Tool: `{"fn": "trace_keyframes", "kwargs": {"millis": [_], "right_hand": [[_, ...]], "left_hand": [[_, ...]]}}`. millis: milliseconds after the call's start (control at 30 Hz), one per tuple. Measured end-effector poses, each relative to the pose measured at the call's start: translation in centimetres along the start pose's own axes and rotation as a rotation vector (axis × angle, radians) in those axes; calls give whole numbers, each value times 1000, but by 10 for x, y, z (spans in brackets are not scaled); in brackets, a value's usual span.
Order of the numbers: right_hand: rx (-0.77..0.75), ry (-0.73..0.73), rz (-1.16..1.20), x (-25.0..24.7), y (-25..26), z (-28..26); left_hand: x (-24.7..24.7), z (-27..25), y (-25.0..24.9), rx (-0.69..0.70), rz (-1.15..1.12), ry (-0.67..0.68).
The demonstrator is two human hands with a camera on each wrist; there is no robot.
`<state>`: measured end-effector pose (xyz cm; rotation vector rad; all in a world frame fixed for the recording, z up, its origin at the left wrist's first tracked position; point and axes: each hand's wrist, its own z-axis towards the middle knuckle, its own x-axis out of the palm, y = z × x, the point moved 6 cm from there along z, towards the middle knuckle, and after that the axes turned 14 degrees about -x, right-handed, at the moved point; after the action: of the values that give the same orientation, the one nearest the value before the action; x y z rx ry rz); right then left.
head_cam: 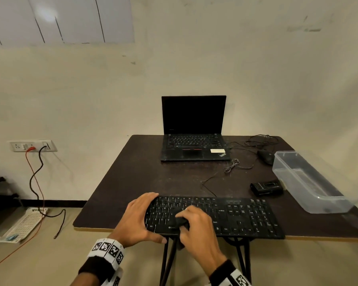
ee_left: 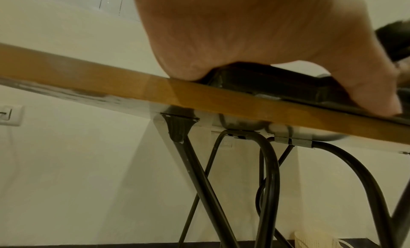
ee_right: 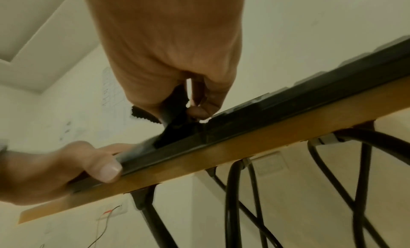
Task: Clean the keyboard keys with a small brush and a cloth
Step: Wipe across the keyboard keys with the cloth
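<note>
A black keyboard (head_cam: 246, 217) lies along the front edge of the dark table (head_cam: 143, 172). My left hand (head_cam: 139, 215) grips its left end, fingers over the top corner and thumb (ee_right: 106, 169) on the front rim. My right hand (head_cam: 196, 226) holds a black cloth (head_cam: 181, 222) bunched under its fingers on the lower left keys, near the space bar. From the right wrist view the cloth (ee_right: 173, 122) is pinched between thumb and fingers and touches the keyboard (ee_right: 288, 114). I see no brush.
An open laptop (head_cam: 194, 139) stands at the back of the table, with a mouse (head_cam: 266, 156) and loose cables (head_cam: 232, 166) to its right. A clear plastic container (head_cam: 310, 182) and a small black device (head_cam: 267, 187) lie right of the keyboard.
</note>
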<state>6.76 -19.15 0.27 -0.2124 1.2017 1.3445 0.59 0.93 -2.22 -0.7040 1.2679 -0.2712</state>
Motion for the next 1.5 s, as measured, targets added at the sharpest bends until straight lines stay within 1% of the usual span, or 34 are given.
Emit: {"fn": "trace_keyframes", "kwargs": {"millis": [33, 67, 133, 200, 300, 367, 400, 467, 567, 633, 733, 767, 833, 867, 900, 1000, 1033, 1133, 1167, 1267, 1300, 1333, 1400, 1433, 1467, 1500], "right_hand": [[21, -55, -10, -5, -3, -1], [29, -63, -19, -5, -3, -3], [-38, 9, -29, 3, 7, -8], [-90, 98, 18, 6, 12, -16], [-83, 209, 97, -5, 7, -24], [-97, 286, 84, -10, 5, -26], [-111, 287, 68, -12, 4, -26], [-87, 229, 36, -19, -4, -19], [10, 37, 2, -26, -15, -7], [15, 7, -8, -17, -11, -8], [-41, 18, -20, -4, -7, -20], [-29, -10, -42, -6, -13, -22], [19, -133, -85, -15, -28, -24], [46, -158, -100, -17, -30, -24], [34, -153, -108, -14, -27, -23], [-108, -111, -108, -1, -12, -25], [-114, -117, -114, -2, -12, -25], [10, -210, -122, -14, -29, -23], [28, -198, -124, -13, -29, -22], [-74, -118, -113, 2, -16, -25], [-90, -113, -112, 2, -16, -27], [-75, -133, -121, -1, -20, -28], [19, -218, -123, -14, -33, -27], [47, -236, -122, -16, -35, -25], [36, -213, -128, -15, -30, -23], [-9, -171, -132, -9, -23, -20]], "left_hand": [[0, 1, 0, 3, 6, 5], [2, 0, 0, 3, 15, 10], [3, -1, -1, 2, 48, 12], [5, -1, -2, 11, 93, 21], [4, 2, -4, -13, 173, 46], [5, 4, -10, -4, 272, 78], [5, 6, -13, 5, 318, 94], [6, 7, -21, 26, 357, 118], [14, 6, -32, 99, 400, 86], [21, 3, -35, 129, 405, 40], [22, 2, -32, 150, 355, -9], [22, 2, -32, 155, 343, -26], [21, 3, -32, 151, 330, -48], [22, 2, -32, 145, 329, -48], [22, 2, -32, 142, 326, -51], [21, 3, -32, 141, 319, -43], [20, 2, -31, 139, 314, -48], [21, 4, -31, 134, 327, -65], [21, 5, -30, 132, 332, -67], [22, 6, -28, 123, 335, -50], [22, 6, -28, 123, 333, -51], [22, 6, -28, 123, 335, -58], [22, 6, -29, 125, 347, -66], [22, 6, -29, 125, 350, -66], [22, 6, -28, 123, 347, -67], [22, 5, -27, 121, 344, -62]]}}
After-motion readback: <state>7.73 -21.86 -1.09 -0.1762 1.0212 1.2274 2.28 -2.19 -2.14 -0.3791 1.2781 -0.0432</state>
